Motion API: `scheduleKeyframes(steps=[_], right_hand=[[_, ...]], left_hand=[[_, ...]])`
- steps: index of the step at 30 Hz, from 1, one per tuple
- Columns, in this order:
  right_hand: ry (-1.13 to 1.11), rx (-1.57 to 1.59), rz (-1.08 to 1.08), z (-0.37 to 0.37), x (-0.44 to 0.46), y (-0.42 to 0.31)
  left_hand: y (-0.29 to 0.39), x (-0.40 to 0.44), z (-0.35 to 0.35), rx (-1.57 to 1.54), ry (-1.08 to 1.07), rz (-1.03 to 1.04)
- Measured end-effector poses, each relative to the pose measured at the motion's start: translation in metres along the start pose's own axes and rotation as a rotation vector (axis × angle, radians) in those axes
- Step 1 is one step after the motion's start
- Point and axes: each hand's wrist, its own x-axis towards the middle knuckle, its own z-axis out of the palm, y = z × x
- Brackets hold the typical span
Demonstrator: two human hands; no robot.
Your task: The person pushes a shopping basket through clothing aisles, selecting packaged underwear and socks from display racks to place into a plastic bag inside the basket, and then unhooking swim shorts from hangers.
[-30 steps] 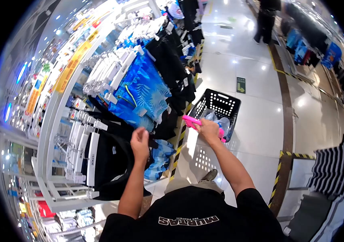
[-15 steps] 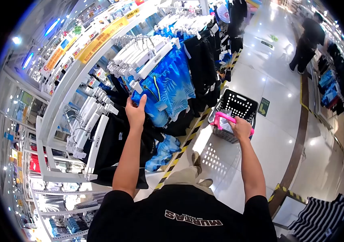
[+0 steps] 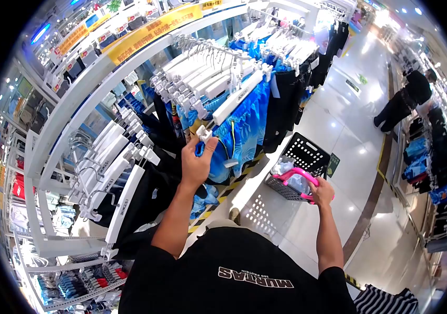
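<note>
My left hand [image 3: 197,159] pinches the near end of a white hanger [image 3: 237,98], at its clip, beside the waistband of blue patterned shorts [image 3: 249,133]. The shorts hang at the front of a row of clothes on a rack. My right hand [image 3: 321,192] is closed round the pink handle [image 3: 298,174] of a black shopping basket [image 3: 307,153]. The basket has holes in its walls, and clear plastic-wrapped things [image 3: 298,183] lie inside it.
Black garments [image 3: 153,191] on white hangers hang at the left, by a curved white rack rail [image 3: 71,99]. A person in black [image 3: 406,99] stands in the aisle at the upper right. More clothes [image 3: 417,157] line the right side. Striped cloth [image 3: 386,301] lies at the bottom right.
My left hand has gone from beside the shorts to the hanger's clip, and the front hanger now tilts out from the row. The basket has swung round with my right hand. The view has shifted.
</note>
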Motion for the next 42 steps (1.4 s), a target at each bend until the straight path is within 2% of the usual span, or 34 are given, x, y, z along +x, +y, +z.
scheduleKeyframes(steps=[2,8,12,13,15,16,17,19,20,22,23,24,25,27,28,31,33,35,38,39,42], right_hand=[[-0.008,0.010,0.012,0.002,0.009,0.006],[-0.216,-0.021,0.120,-0.003,0.036,0.014],[-0.124,0.551,0.011,0.006,0.046,0.023],[0.013,0.524,-0.041,-0.002,0.047,0.010],[0.116,0.656,0.037,-0.023,0.052,-0.016],[0.076,0.944,0.125,-0.039,0.053,-0.039],[0.060,1.018,0.147,-0.061,0.052,-0.070],[-0.078,1.286,0.083,-0.084,0.047,-0.117],[-0.155,1.397,-0.049,-0.085,0.045,-0.131],[-0.323,1.540,-0.090,-0.105,0.038,-0.176],[-0.258,1.644,0.001,-0.100,0.032,-0.193],[-0.334,1.727,0.243,-0.102,0.036,-0.201],[-0.326,1.699,0.222,-0.093,0.035,-0.194],[-0.316,1.539,0.420,-0.087,0.037,-0.184],[-0.262,1.599,0.469,-0.094,0.035,-0.187],[-0.325,1.520,0.449,-0.102,0.023,-0.162],[-0.323,1.486,0.437,-0.109,0.014,-0.148],[-0.300,1.442,0.369,-0.126,0.004,-0.140],[-0.311,1.425,0.278,-0.151,-0.008,-0.126],[-0.317,1.436,0.248,-0.161,-0.012,-0.122],[-0.262,1.462,0.223,-0.195,-0.022,-0.125]], left_hand=[[-0.001,-0.001,0.002,-0.055,0.040,0.017],[0.011,0.012,0.008,-0.168,0.133,0.072],[0.008,0.007,0.004,-0.172,0.114,0.144],[0.018,0.004,0.001,-0.156,0.111,0.163],[0.025,-0.009,-0.001,-0.061,0.074,0.236],[0.025,-0.016,0.001,-0.042,0.071,0.329],[0.027,-0.022,0.007,-0.034,0.058,0.376],[0.022,-0.034,0.020,-0.039,-0.053,0.427],[0.016,-0.040,0.030,-0.042,-0.092,0.431],[-0.001,-0.044,0.051,-0.010,-0.199,0.512],[-0.009,-0.048,0.060,-0.002,-0.278,0.542],[-0.022,-0.054,0.067,-0.013,-0.354,0.532],[-0.027,-0.058,0.075,0.007,-0.431,0.506],[-0.032,-0.070,0.087,0.056,-0.568,0.447],[-0.031,-0.076,0.090,0.048,-0.695,0.391],[-0.042,-0.092,0.096,-0.096,-0.972,0.246],[-0.073,-0.100,0.103,-0.163,-1.006,0.039],[-0.106,-0.099,0.113,-0.182,-0.981,-0.295],[-0.147,-0.087,0.124,0.025,-0.976,-0.432],[-0.176,-0.090,0.135,-0.022,-0.968,-0.433],[-0.204,-0.085,0.163,-0.049,-0.923,-0.492]])
